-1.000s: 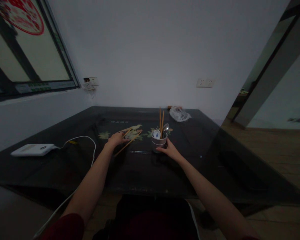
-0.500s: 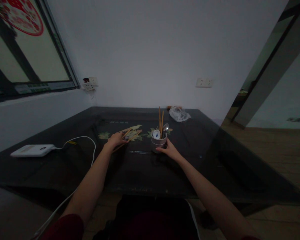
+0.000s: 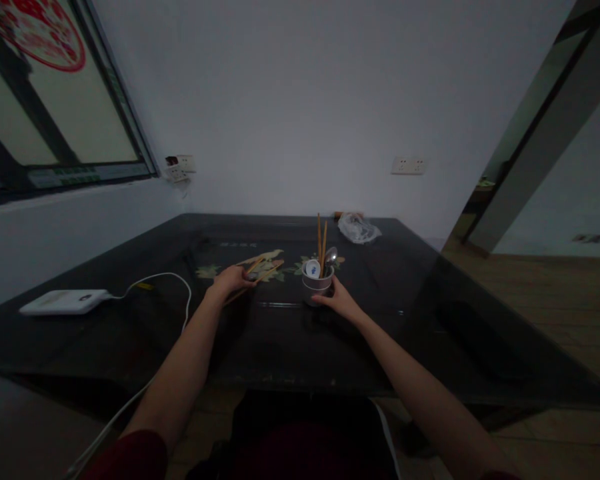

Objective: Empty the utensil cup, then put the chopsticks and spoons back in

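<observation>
My right hand (image 3: pixel 337 298) is wrapped round the right side of a light-coloured cup (image 3: pixel 316 285) standing on the table. Two wooden chopsticks (image 3: pixel 322 243), a metal spoon (image 3: pixel 331 255) and a white spoon with a blue mark (image 3: pixel 313 269) stick up out of it. To the left, my left hand (image 3: pixel 230 280) is low over the tabletop, its fingers curled and closed on loose wooden chopsticks (image 3: pixel 270 272). Several chopsticks lie around and under that hand, partly hidden by it.
On the dark table (image 3: pixel 290 347), a white power bank (image 3: pixel 65 302) with a white cable (image 3: pixel 187 293) lies at the left. A crumpled clear plastic bag (image 3: pixel 359 229) sits at the back near the wall. A dark flat object (image 3: pixel 480 337) lies at the right.
My left hand has shifted slightly and its fingers have drawn together over the chopsticks, covering a shiny bit seen before. My right hand and the cup have stayed put.
</observation>
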Demonstrator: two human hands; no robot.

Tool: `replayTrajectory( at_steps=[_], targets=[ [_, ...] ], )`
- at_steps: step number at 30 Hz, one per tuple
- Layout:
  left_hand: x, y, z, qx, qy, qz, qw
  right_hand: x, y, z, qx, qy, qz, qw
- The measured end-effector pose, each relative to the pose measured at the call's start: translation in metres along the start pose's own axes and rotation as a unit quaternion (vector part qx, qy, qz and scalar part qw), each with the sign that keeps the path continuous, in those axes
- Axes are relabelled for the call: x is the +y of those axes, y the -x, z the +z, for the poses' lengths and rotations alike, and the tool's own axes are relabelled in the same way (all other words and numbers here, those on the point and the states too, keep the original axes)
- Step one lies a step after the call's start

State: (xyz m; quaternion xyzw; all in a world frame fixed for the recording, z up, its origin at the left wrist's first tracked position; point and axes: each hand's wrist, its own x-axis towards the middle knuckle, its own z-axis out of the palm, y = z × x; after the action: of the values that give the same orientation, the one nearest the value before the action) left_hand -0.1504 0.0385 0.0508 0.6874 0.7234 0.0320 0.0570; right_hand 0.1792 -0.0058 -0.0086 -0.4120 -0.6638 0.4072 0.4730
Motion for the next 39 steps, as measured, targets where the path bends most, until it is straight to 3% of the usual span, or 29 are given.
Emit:
replayTrajectory(
  at_steps=[5,26,39],
  targets=[
    [0.007,0.004,-0.002,-0.023,-0.03,-0.019,0.999,0.0,0.0,0.0,0.003,-0.004,-0.003,1.0],
    [0.027,0.005,0.02,0.103,-0.088,-0.035,0.99,-0.003,0.0,0.002,0.004,-0.003,0.001,1.0],
    [0.03,0.009,0.019,0.109,-0.028,0.005,0.994,-0.006,0.0,0.001,-0.005,0.0,0.004,1.0]
  ],
)
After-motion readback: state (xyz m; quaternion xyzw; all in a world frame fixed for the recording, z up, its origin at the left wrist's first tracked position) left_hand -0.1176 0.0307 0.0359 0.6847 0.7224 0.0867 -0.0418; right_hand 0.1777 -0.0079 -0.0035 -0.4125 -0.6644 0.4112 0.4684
